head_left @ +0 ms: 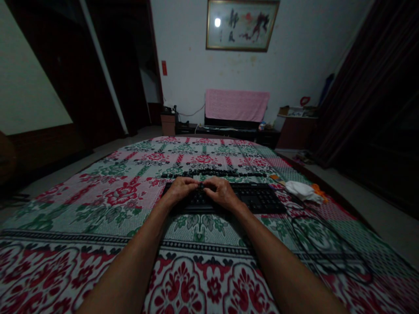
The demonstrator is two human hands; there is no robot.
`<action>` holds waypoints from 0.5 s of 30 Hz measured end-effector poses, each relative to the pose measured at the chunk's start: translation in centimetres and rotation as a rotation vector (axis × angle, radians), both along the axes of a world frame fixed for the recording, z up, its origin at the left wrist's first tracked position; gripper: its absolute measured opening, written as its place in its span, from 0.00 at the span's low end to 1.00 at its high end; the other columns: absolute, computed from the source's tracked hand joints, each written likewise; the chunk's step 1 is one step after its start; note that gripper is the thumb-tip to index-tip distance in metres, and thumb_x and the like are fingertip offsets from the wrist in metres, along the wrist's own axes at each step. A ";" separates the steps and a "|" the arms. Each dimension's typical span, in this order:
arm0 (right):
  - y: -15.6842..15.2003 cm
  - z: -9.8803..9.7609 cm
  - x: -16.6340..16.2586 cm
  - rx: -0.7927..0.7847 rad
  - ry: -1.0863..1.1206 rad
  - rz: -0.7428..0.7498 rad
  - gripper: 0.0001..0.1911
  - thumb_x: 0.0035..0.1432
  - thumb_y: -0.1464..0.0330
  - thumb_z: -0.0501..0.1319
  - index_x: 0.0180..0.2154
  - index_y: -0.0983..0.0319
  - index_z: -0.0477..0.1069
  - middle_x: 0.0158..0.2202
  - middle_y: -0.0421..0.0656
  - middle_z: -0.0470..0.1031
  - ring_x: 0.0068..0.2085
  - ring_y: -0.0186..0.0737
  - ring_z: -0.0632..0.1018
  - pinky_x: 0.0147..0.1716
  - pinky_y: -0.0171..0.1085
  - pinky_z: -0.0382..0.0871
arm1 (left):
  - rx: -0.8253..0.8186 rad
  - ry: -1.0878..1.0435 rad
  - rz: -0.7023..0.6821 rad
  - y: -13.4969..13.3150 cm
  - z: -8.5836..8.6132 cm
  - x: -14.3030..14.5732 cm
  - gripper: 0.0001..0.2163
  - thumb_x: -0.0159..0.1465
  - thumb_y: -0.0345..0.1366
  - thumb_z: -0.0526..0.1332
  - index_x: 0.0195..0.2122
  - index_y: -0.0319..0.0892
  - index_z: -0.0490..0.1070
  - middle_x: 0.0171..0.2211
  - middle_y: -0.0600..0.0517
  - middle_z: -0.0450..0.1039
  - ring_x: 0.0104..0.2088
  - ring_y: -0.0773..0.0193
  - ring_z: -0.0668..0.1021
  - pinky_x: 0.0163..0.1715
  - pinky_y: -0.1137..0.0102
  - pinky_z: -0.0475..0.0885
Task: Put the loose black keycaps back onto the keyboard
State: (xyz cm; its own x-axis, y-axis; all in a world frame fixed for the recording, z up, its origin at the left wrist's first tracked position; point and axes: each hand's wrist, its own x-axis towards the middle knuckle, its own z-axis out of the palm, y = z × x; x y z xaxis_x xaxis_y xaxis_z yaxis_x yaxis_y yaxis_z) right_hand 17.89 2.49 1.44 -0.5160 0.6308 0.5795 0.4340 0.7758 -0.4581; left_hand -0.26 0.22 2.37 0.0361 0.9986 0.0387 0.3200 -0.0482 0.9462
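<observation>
A black keyboard (pixel 255 198) lies on the patterned bedspread in front of me, several of its keys showing on the right side. Over its left half, my left hand (pixel 181 189) and my right hand (pixel 221 191) meet with fingers bent in a pinch. Between their fingertips is a small black keycap (pixel 200 186), partly covered by the fingers. Just beyond the keyboard runs an uneven row of loose black keycaps (pixel 252 174). My hands hide part of the keyboard's left half.
On the right lie a crumpled white cloth (pixel 303 191), an orange cloth (pixel 320 192) and a looped black cable (pixel 330 244). The bedspread (pixel 121 196) spreads all around. A low cabinet (pixel 191 129) stands beyond the bed, near a pink towel (pixel 237 104).
</observation>
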 end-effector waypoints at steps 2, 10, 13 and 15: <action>0.1 -0.1 0.0 0.011 -0.022 -0.018 0.10 0.50 0.72 0.58 0.37 0.61 0.72 0.33 0.43 0.73 0.35 0.37 0.72 0.37 0.36 0.63 | 0.064 0.060 0.014 0.3 -0.4 -0.1 0.12 0.48 0.38 0.61 0.31 0.39 0.76 0.22 0.54 0.73 0.23 0.68 0.69 0.23 0.75 0.60; 0.9 -0.4 0.7 -0.065 -0.041 -0.125 0.09 0.48 0.72 0.60 0.35 0.61 0.73 0.31 0.42 0.73 0.34 0.37 0.72 0.35 0.35 0.64 | 0.157 0.222 -0.018 0.6 -1.1 -0.3 0.09 0.49 0.36 0.59 0.29 0.42 0.77 0.24 0.54 0.75 0.28 0.63 0.73 0.28 0.74 0.63; 1.1 -0.4 0.8 -0.079 -0.042 -0.123 0.09 0.48 0.71 0.60 0.34 0.61 0.74 0.31 0.42 0.73 0.33 0.36 0.72 0.34 0.34 0.64 | 0.187 0.277 -0.023 0.7 -1.1 -0.2 0.10 0.50 0.35 0.58 0.31 0.43 0.77 0.26 0.54 0.76 0.29 0.63 0.74 0.30 0.73 0.65; 1.0 -0.3 0.7 -0.070 -0.063 -0.097 0.08 0.48 0.72 0.60 0.33 0.60 0.74 0.29 0.42 0.73 0.32 0.36 0.72 0.33 0.34 0.63 | 0.230 0.328 -0.034 0.7 -1.2 -0.1 0.10 0.50 0.34 0.58 0.31 0.44 0.77 0.28 0.54 0.77 0.31 0.62 0.74 0.33 0.72 0.65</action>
State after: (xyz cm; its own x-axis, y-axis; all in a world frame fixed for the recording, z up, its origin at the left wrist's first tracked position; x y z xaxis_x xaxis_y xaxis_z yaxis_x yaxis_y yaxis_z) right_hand 18.60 3.46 1.13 -0.4843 0.7171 0.5011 0.5348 0.6960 -0.4791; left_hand -0.38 0.93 1.22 0.1162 0.9633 0.2419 0.5983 -0.2623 0.7572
